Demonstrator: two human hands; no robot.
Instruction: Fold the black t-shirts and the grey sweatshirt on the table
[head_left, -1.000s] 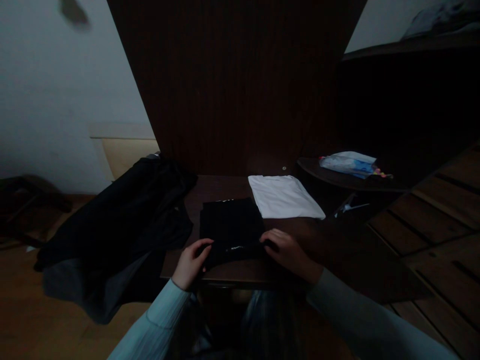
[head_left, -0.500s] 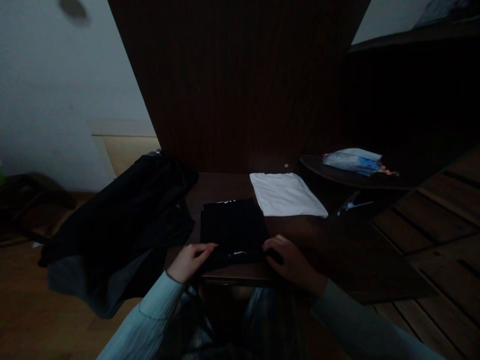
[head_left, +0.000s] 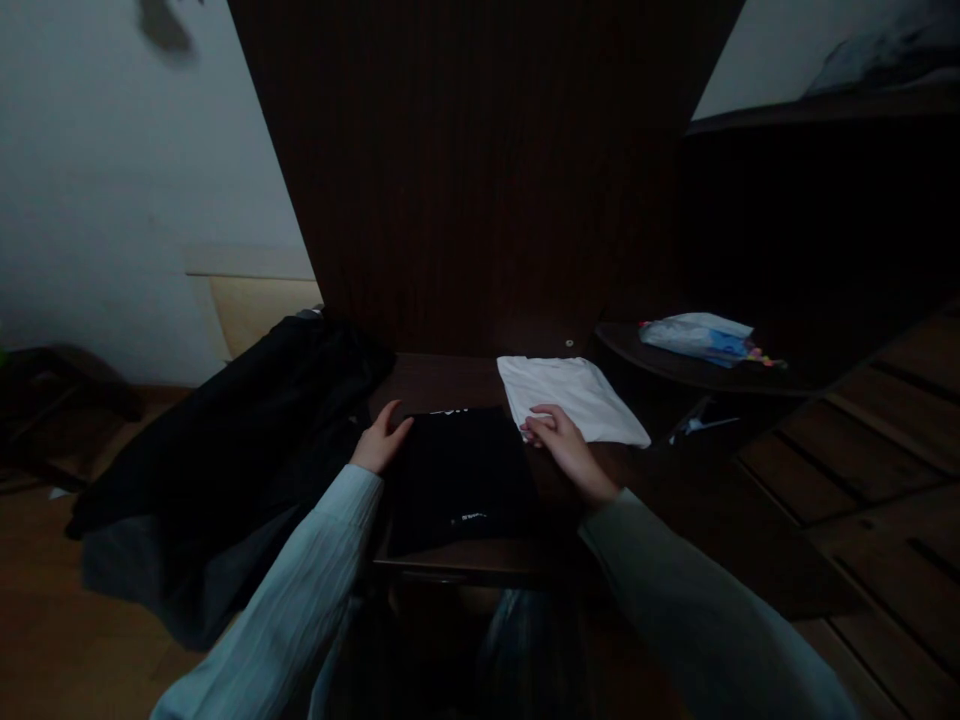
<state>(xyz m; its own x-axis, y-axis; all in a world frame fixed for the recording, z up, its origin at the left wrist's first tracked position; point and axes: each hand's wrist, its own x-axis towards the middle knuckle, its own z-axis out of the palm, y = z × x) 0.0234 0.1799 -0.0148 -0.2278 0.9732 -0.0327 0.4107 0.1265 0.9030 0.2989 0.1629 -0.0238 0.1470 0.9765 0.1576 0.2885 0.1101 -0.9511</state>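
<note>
A black folded garment (head_left: 461, 470) lies flat on the dark wooden surface in front of me, with small white lettering at its far and near edges. At its far left corner is my left hand (head_left: 377, 442), open, thumb and fingers spread apart. My right hand (head_left: 566, 452) hovers by the far right corner, its fingers loosely bent and apart, holding nothing I can see. It overlaps the near left part of a white folded garment (head_left: 592, 395) lying behind and to the right of the black one.
Dark clothing (head_left: 240, 430) is heaped at the left, hanging down toward the floor. A tall dark wood panel (head_left: 465, 180) rises behind the surface. On a rounded shelf (head_left: 622, 345) at the right lies a white and blue plastic packet (head_left: 697, 337).
Both hands have moved from the near edge of the black garment to its far corners. The garment's near part now lies flatter. The view has shifted slightly.
</note>
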